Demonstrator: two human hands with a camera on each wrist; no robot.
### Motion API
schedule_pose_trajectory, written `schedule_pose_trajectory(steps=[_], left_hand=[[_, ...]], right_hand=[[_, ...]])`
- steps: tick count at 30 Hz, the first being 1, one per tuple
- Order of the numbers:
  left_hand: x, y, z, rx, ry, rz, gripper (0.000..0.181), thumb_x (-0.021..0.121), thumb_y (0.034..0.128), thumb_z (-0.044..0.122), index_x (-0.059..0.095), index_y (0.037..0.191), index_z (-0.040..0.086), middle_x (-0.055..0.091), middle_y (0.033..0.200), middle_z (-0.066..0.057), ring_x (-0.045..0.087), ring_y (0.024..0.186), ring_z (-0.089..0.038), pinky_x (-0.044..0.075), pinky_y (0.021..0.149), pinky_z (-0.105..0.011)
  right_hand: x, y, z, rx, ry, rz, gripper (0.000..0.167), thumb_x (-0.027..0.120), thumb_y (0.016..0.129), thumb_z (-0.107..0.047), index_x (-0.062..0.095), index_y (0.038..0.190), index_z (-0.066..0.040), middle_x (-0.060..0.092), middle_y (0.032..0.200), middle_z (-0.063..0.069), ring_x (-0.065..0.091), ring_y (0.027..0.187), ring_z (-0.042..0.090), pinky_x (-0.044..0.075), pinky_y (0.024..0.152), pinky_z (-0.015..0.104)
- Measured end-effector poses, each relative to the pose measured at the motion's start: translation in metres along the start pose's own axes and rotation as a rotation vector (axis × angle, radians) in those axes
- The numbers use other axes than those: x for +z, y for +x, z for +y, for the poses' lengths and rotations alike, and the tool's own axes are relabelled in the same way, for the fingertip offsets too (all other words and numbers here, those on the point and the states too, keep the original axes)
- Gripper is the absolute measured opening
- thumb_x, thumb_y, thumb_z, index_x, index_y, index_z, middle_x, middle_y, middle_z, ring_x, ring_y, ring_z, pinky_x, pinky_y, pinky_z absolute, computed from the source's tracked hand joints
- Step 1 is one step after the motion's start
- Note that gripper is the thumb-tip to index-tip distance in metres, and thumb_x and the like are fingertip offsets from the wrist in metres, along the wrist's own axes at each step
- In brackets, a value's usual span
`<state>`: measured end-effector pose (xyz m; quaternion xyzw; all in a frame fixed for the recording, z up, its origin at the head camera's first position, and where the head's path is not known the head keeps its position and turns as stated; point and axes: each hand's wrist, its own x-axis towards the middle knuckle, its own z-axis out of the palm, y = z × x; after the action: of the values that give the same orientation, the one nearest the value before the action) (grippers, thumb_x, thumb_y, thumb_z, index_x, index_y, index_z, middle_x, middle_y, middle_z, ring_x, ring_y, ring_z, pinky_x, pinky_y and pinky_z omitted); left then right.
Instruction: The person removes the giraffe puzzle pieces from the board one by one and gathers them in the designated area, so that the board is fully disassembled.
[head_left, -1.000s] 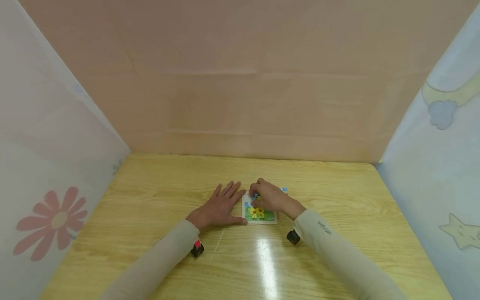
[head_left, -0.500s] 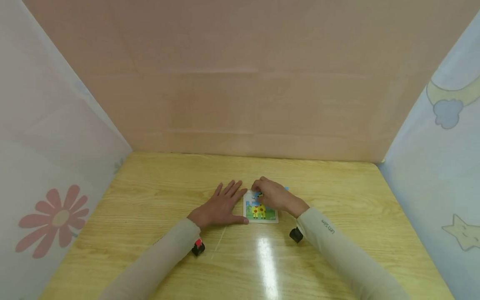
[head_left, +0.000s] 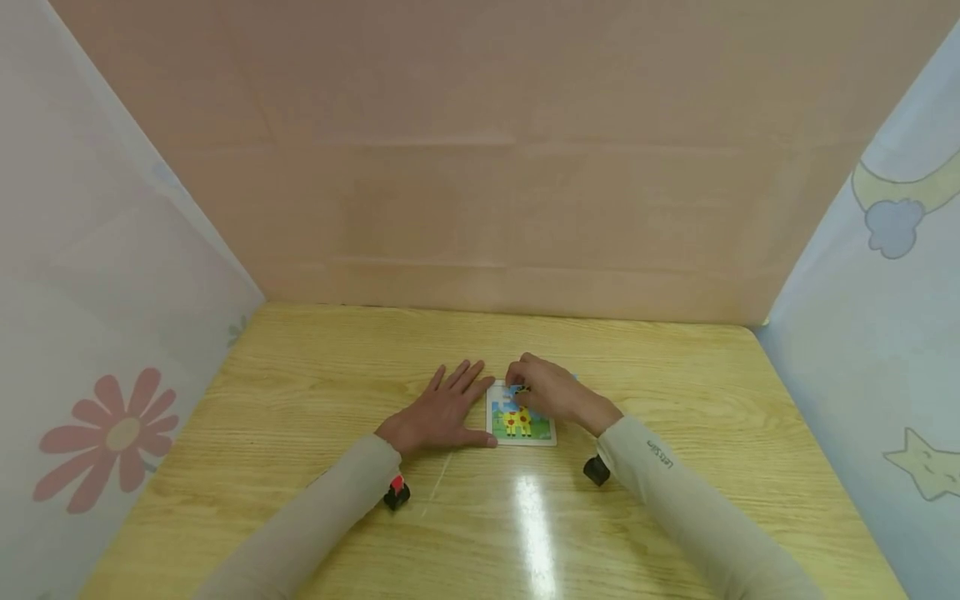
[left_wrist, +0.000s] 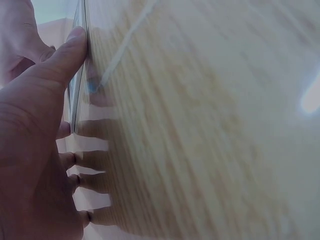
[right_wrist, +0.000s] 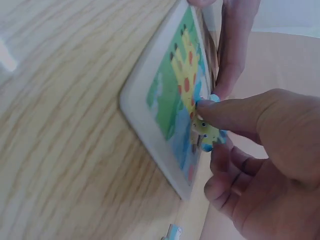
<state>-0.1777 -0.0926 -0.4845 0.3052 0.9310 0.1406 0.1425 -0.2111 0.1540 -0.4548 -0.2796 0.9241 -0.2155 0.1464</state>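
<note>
A small jigsaw puzzle board [head_left: 520,442] with a white frame lies on the table, showing a yellow giraffe with red spots on green and blue. My left hand [head_left: 438,417] lies spread along its left side, thumb and index fingertip touching the frame. Over the board's upper part, my right hand [head_left: 551,388] pinches a puzzle piece [right_wrist: 209,134] between thumb and fingers. That piece shows the giraffe's face on blue and stands tilted above the board in the right wrist view. In the left wrist view the board appears only as a thin edge beside the left thumb [left_wrist: 70,52].
A loose blue piece [right_wrist: 173,232] lies on the table just beyond the board, mostly hidden behind the right hand in the head view. The wooden table [head_left: 337,350] meets a brown back panel [head_left: 480,208], with patterned white sheets [head_left: 112,275] at both sides.
The right hand has shifted slightly right, still pinching the puzzle piece over the board's upper part. More of the giraffe picture shows below it. The left hand stays against the frame.
</note>
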Motion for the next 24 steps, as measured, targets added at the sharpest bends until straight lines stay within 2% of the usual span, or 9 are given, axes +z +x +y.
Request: schedule_pose_trajectory(steps=[7, 11, 19, 24], left_hand=[[0.0004, -0.0019, -0.0005, -0.006, -0.009, -0.008, 0.103, 0.057, 0.0962, 0.077, 0.02, 0.173, 0.019, 0.005, 0.183, -0.008, 0.002, 0.171, -0.031, 0.006, 0.136, -0.064], [-0.0001, -0.0032, -0.0003, -0.007, -0.005, -0.008, 0.103, 0.057, 0.0963, 0.077, 0.02, 0.173, 0.019, 0.005, 0.183, -0.009, 0.002, 0.171, -0.032, 0.007, 0.136, -0.064], [-0.0002, -0.004, 0.001, -0.014, -0.007, -0.005, 0.103, 0.058, 0.0959, 0.077, 0.021, 0.173, 0.019, 0.004, 0.183, -0.008, 0.002, 0.171, -0.031, 0.006, 0.136, -0.064], [0.0005, -0.0035, 0.0021, -0.011, -0.017, 0.0, 0.104, 0.059, 0.0952, 0.077, 0.021, 0.173, 0.02, 0.005, 0.183, -0.007, 0.002, 0.171, -0.031, 0.006, 0.136, -0.064]], right_hand=[[-0.001, -0.0027, -0.0004, -0.004, 0.044, -0.023, 0.015, 0.073, 0.102, -0.015, 0.073, 0.116, -0.012, 0.077, 0.116, 0.003, 0.071, 0.104, 0.018, 0.059, 0.096, 0.047], [-0.0008, -0.004, 0.0004, -0.03, 0.038, -0.026, 0.016, 0.073, 0.102, -0.015, 0.075, 0.117, -0.011, 0.078, 0.115, 0.003, 0.07, 0.102, 0.015, 0.06, 0.095, 0.046], [-0.0044, -0.0056, 0.0002, -0.077, 0.001, -0.046, 0.02, 0.072, 0.102, -0.011, 0.077, 0.121, -0.007, 0.079, 0.12, 0.005, 0.073, 0.11, 0.019, 0.06, 0.099, 0.045], [-0.0048, -0.0065, 0.0046, -0.082, 0.046, -0.047, 0.018, 0.071, 0.102, -0.009, 0.077, 0.119, -0.007, 0.079, 0.118, 0.005, 0.072, 0.107, 0.018, 0.061, 0.098, 0.045]])
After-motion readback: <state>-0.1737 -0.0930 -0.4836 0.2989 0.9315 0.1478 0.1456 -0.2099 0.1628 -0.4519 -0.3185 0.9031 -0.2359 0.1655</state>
